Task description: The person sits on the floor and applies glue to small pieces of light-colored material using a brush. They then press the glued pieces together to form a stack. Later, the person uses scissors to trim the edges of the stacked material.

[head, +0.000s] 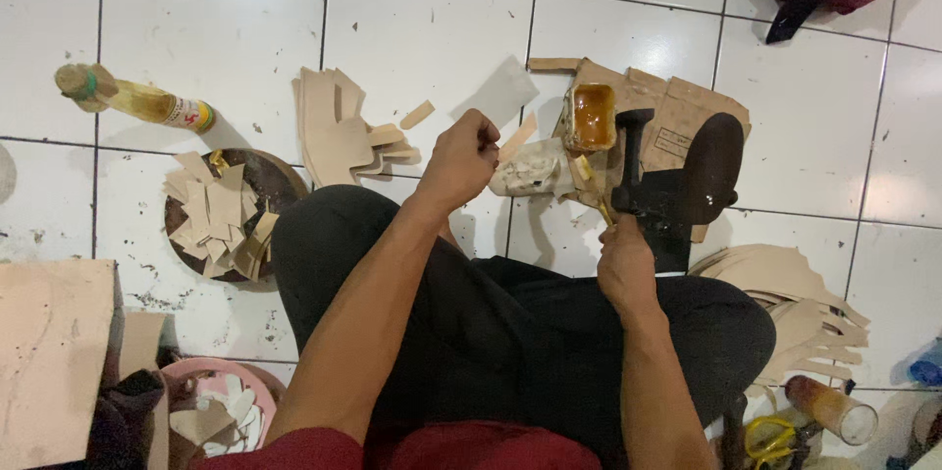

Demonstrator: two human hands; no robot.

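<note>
Two hands work above the glue tin (592,117): the left hand (461,158) pinches a tan leather strip (517,136) beside it, while the right hand (624,264) grips a brush handle below it. Gluing seems underway; next calls for steady dabbing.

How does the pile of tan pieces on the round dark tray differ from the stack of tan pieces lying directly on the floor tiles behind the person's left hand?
The pile on the round dark tray is made of small pieces heaped loosely at many angles. The stack on the floor holds larger pieces, laid mostly flat and overlapping in one direction. The tray pile sits farther left of the left hand than the floor stack. Both are the same pale tan sheet material.
</note>
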